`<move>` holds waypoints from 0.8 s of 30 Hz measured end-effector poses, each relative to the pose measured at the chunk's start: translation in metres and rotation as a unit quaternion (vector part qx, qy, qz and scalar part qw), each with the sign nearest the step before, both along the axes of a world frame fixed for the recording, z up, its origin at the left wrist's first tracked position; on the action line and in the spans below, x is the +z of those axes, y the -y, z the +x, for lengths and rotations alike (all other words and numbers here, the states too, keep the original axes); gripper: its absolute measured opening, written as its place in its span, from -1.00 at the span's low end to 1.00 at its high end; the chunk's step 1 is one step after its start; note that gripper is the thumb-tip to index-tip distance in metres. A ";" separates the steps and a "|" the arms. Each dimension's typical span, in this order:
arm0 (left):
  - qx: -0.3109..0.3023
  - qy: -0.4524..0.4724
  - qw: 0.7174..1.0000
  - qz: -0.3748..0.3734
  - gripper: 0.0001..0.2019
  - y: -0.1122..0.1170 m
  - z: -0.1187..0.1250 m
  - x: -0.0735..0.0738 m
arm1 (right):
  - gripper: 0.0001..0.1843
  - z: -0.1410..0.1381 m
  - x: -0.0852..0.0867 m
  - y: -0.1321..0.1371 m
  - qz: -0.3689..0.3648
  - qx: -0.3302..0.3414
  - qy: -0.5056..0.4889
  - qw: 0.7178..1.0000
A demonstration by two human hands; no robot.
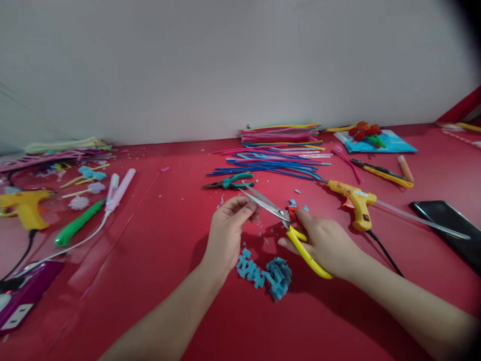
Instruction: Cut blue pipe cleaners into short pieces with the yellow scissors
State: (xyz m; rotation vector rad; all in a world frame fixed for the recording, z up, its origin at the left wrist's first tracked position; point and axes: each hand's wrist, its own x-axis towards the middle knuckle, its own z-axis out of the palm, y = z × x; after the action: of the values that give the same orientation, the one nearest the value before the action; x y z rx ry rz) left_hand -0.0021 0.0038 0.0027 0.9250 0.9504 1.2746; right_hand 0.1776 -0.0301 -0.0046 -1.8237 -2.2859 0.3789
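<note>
My right hand (325, 243) grips the yellow handles of a pair of scissors (280, 218), whose steel blades point up and left. My left hand (229, 228) is pinched at the blades, its fingertips closed on something too small to make out. Below and between the hands lies a heap of short blue pipe-cleaner pieces (266, 273) on the red table (169, 281). A few blue scraps (296, 203) are scattered just above the scissors.
Teal-handled pliers (231, 182) and a spread of blue and pink pipe cleaners (278, 155) lie behind the hands. A yellow glue gun (355, 200), a black phone (449, 225) and a yellow cutter (381, 173) are at the right. Another glue gun (24, 205), a green cutter (77, 225) and a power strip (22, 301) are at the left.
</note>
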 end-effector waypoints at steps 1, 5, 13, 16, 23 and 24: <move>0.002 0.002 1.000 0.006 -0.93 0.000 0.000 0.000 | -0.56 0.000 -0.001 0.000 0.003 0.005 0.013 1.000; 0.006 0.003 1.000 0.016 -0.95 0.000 -0.001 0.001 | -0.61 0.000 -0.004 0.001 0.026 0.020 0.049 0.998; 0.018 0.027 0.999 0.016 -0.97 0.000 -0.001 0.000 | -0.65 0.002 -0.007 0.000 0.050 0.030 0.066 0.996; 0.024 0.032 0.999 0.011 -0.96 0.000 -0.001 0.000 | -0.64 0.003 -0.007 0.001 0.048 0.035 0.065 0.996; 0.028 0.032 0.999 0.005 -0.94 0.000 -0.001 0.001 | -0.64 0.004 -0.007 0.001 0.067 0.033 0.085 0.994; 0.026 0.033 0.999 0.004 -0.94 0.000 -0.001 0.001 | -0.64 0.004 -0.007 0.001 0.068 0.033 0.087 0.993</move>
State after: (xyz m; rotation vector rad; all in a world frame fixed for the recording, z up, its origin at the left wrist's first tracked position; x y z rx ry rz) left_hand -0.0029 0.0038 0.0040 0.8645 0.9241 1.3467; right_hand 0.1813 -0.0313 -0.0120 -1.7803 -2.4255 0.0724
